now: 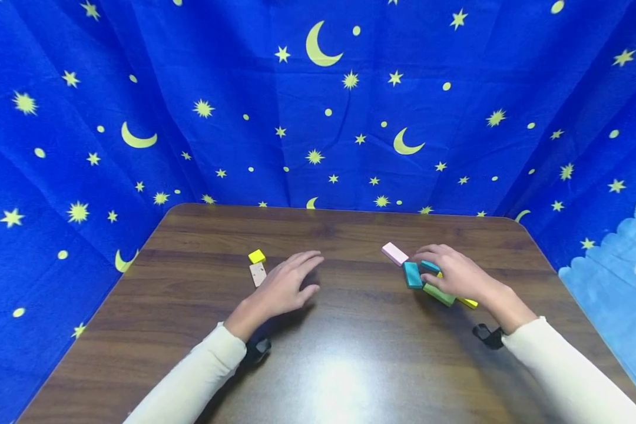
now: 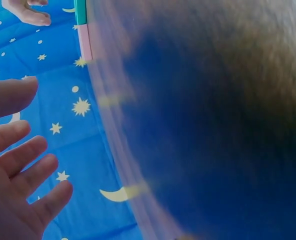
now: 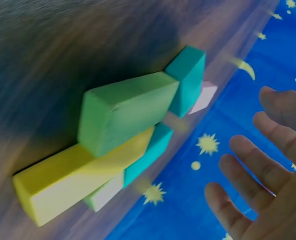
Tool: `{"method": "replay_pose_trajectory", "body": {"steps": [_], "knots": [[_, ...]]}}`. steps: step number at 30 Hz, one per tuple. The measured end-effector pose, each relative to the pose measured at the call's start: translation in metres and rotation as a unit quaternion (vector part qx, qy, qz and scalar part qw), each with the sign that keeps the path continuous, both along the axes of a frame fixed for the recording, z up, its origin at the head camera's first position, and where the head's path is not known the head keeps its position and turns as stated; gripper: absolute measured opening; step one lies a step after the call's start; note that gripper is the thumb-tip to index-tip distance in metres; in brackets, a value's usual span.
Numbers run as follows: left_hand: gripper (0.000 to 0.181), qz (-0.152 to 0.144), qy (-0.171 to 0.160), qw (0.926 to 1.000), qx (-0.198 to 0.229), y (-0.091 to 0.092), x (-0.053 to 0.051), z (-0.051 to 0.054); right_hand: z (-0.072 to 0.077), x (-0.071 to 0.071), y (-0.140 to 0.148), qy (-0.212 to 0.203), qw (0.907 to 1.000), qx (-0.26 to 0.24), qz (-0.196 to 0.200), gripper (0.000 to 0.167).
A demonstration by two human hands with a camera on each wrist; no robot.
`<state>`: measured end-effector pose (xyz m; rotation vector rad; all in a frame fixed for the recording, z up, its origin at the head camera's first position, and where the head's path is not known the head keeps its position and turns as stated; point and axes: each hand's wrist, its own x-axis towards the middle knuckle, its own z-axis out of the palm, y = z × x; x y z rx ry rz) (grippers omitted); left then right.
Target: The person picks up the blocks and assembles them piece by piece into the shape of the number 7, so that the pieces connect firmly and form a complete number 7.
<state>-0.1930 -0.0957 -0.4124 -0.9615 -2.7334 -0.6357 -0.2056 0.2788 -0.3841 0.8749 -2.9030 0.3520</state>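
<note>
My left hand hovers over the table's left half with fingers extended and nothing in its grasp. Beside it lie a small yellow block and a pale block with dark specks, partly covered by the hand. On the right, my right hand hangs over a cluster of wooden blocks, its fingers loosely bent and apart from them in the right wrist view. That cluster holds a green block, a long yellow block, two teal blocks, a light green block and a pink block.
The brown wooden table has a bright glare spot near its front. A blue curtain with moons and stars rises behind the far edge and along the sides. A light blue cloth hangs at the right.
</note>
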Motion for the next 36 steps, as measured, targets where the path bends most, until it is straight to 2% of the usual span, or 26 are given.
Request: {"method": "replay_pose_trajectory", "body": {"steps": [6,15,23,28,36], "knots": [[0.056,-0.006,-0.005,1.0000,0.001,0.001,0.001,-0.006,-0.005,0.004,0.011,-0.004,0.9999,0.012,-0.007,0.036],[0.055,-0.009,0.000,1.0000,-0.003,-0.002,0.001,-0.008,-0.015,0.009,0.026,-0.023,0.9993,0.017,-0.023,0.035],[0.056,-0.005,-0.037,0.9993,0.007,0.002,0.004,-0.014,-0.023,0.020,0.034,-0.015,0.9992,0.023,-0.028,0.037],[0.056,-0.014,-0.028,0.9995,0.001,0.006,0.005,-0.018,-0.026,0.025,0.037,-0.006,0.9985,0.036,-0.040,0.037],[0.055,-0.010,-0.016,0.9998,-0.002,0.004,0.003,-0.019,-0.029,0.023,0.032,-0.001,0.9979,0.048,-0.043,0.038]]}}
